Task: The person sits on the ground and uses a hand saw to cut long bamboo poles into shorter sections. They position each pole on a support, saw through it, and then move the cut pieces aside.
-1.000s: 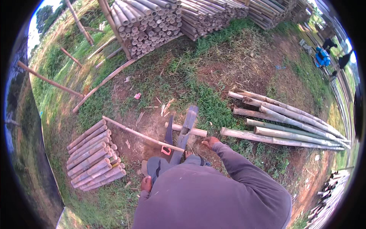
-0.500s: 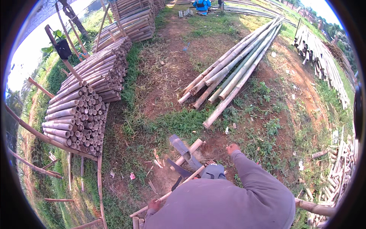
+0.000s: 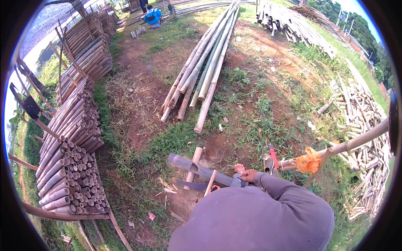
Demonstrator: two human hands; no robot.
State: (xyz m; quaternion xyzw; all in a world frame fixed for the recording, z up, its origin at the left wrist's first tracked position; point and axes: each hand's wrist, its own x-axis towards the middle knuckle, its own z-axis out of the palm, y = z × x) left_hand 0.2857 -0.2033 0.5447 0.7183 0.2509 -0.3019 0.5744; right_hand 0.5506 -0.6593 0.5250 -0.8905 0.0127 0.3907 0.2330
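Observation:
My right hand (image 3: 250, 175) is low in front of me beside the blue-grey cloth (image 3: 238, 182) over my leg, its fingers curled in; anything in them is too small to make out. My left hand is hidden behind my body. Close by, a dark length of bamboo (image 3: 180, 161) lies across a short pale bamboo piece (image 3: 196, 155) on the ground. A dark, flat saw-like blade (image 3: 191, 185) with a bit of orange at its near end lies alongside. A thin bamboo stick (image 3: 210, 183) slants up past it. My bare foot (image 3: 239, 167) shows beyond my hand.
Long bamboo poles (image 3: 205, 67) lie ahead. Stacked bamboo (image 3: 79, 180) rises at left, with cut offcuts (image 3: 368, 159) heaped at right. A bamboo rail (image 3: 356, 143) bears orange plastic (image 3: 309, 160); a red-handled tool (image 3: 273, 155) leans nearby. A person in blue (image 3: 153, 16) crouches far off.
My view has swung right. My right hand, a raised fist before, has come in to the blue-grey cloth. My left hand, earlier at the thin stick's lower end, has gone out of sight.

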